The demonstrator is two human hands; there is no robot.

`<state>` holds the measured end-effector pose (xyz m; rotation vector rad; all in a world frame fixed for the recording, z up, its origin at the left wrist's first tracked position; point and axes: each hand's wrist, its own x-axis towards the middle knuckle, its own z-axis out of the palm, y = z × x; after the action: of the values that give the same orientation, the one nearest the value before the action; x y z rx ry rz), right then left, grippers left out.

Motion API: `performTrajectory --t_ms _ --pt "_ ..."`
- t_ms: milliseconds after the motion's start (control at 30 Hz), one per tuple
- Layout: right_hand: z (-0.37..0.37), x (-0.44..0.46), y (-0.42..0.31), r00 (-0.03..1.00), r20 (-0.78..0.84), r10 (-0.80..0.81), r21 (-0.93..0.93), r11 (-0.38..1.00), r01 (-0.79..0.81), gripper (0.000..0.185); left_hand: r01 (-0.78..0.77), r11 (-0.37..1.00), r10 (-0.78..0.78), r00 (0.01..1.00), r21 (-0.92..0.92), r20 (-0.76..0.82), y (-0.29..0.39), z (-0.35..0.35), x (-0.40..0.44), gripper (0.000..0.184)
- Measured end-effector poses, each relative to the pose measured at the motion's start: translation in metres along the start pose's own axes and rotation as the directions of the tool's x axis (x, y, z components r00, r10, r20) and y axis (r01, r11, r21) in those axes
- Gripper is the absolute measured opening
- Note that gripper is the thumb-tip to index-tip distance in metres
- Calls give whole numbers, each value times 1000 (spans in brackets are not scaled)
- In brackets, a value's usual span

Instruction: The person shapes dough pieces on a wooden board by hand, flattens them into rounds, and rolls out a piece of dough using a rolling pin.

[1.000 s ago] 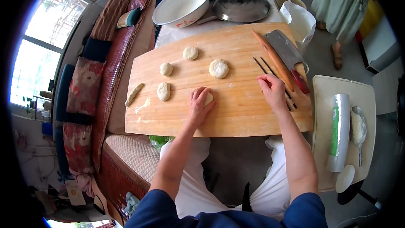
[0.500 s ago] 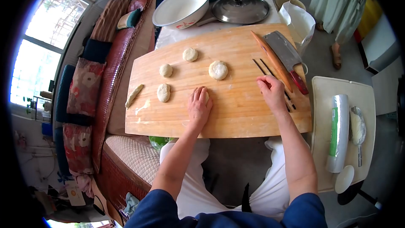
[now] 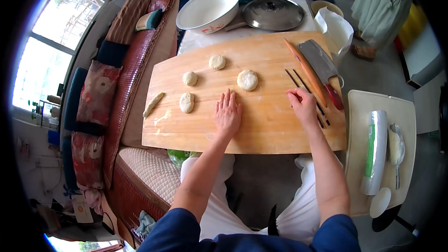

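Note:
My left hand (image 3: 227,115) lies flat on the wooden board (image 3: 270,135), fingers stretched forward. Any dough beneath its palm is hidden. My right hand (image 3: 303,105) is closed with thumb and fingertips together, just left of two dark chopsticks (image 3: 298,79); anything held in it is hidden. Ahead of my left hand is a larger floured dough round (image 3: 247,80). Smaller dough balls sit farther left: one at the back (image 3: 217,62), one in the middle (image 3: 190,78) and a creased one nearer me (image 3: 186,102). A thin dough strip (image 3: 153,104) lies near the left edge.
A wooden rolling pin (image 3: 305,70) and a cleaver (image 3: 319,63) lie at the board's right. Behind stand a white basin (image 3: 207,9) and a metal lid (image 3: 273,14). A side stool (image 3: 357,158) holds a plastic-wrap roll (image 3: 374,151). Another person's legs are at upper right.
My left hand has flattened, its fingers now straight; the dough edge that showed beside it is hidden. My right hand stays closed near the chopsticks. The view has shifted slightly.

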<state>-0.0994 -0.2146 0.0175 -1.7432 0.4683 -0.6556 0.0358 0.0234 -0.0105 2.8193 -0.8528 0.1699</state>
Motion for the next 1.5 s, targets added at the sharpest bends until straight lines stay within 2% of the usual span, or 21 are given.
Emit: performTrajectory --t_ms 200,300,433,467,567,600,700,767,800,833,900,1000,1033,1067,1133,1167,1233,1333,1400,1433,1500 --pt "1 -2 1 1000 3 -10 4 1000 10 7 -32 999 30 998 -42 -50 0 3 0 52" --pt "-2 1 5 1000 1 13 35 999 -13 8 -71 997 71 993 4 -93 4 -17 -10 52" --pt "-9 -3 -2 1000 8 -1 37 999 0 7 -72 964 36 989 -257 -144 9 -12 -32 49" --pt "-9 -2 -1 1000 14 5 31 1000 -5 7 -132 947 88 983 -294 -158 15 -6 -29 47" --pt "-9 0 -1 1000 11 12 21 1000 -12 7 -359 870 357 931 -338 -71 50 -10 -5 46" --pt "-11 0 -3 1000 9 12 22 1000 -13 7 -397 842 406 912 -365 -55 59 -10 7 42" --pt "-16 2 1 1000 -9 17 25 1000 -16 8 -491 823 468 871 -285 -148 59 14 57 38" --pt "-20 1 -2 1000 -21 23 32 999 -22 8 -489 848 443 866 -205 -230 48 29 91 34" --pt "-21 2 -1 999 -27 35 48 998 -33 8 -509 854 467 842 -109 -272 33 51 113 34" --pt "-22 2 -2 999 -23 43 51 998 -41 8 -392 900 334 901 -190 -278 35 43 118 34" --pt "-23 3 -3 998 -11 61 56 997 -60 8 -325 930 251 903 -170 -348 42 44 129 34" --pt "-19 5 -4 1000 -5 21 32 999 -21 7 -300 921 257 947 -246 -193 66 46 117 31" --pt "-16 6 -4 1000 -9 9 30 1000 -9 7 -470 864 412 866 -179 -284 73 55 110 32" --pt "-13 6 -2 1000 -11 -4 29 1000 4 7 -494 831 435 864 -255 -255 94 26 90 34" --pt "-10 6 4 999 -3 -37 30 999 38 7 -580 761 503 810 -290 -302 105 30 60 39" --pt "-10 5 2 999 9 -39 19 999 39 7 -548 741 504 836 -388 -219 109 18 42 40" --pt "-8 4 5 1000 5 -18 28 999 18 7 -642 699 600 766 -314 -232 96 4 22 37" --pt "-9 1 5 999 35 -3 -13 1000 4 8 -510 830 486 860 -224 -158 47 -11 17 36" --pt "-8 1 6 999 49 20 -19 1000 -19 8 -378 902 329 914 -208 -236 -2 -2 18 34" --pt "-6 3 8 998 51 22 -17 1000 -21 8 -287 932 239 945 -220 -222 -25 -1 16 36" --pt "-1 2 6 997 67 37 -17 999 -36 8 -225 955 192 965 -191 -177 -71 -10 8 39"
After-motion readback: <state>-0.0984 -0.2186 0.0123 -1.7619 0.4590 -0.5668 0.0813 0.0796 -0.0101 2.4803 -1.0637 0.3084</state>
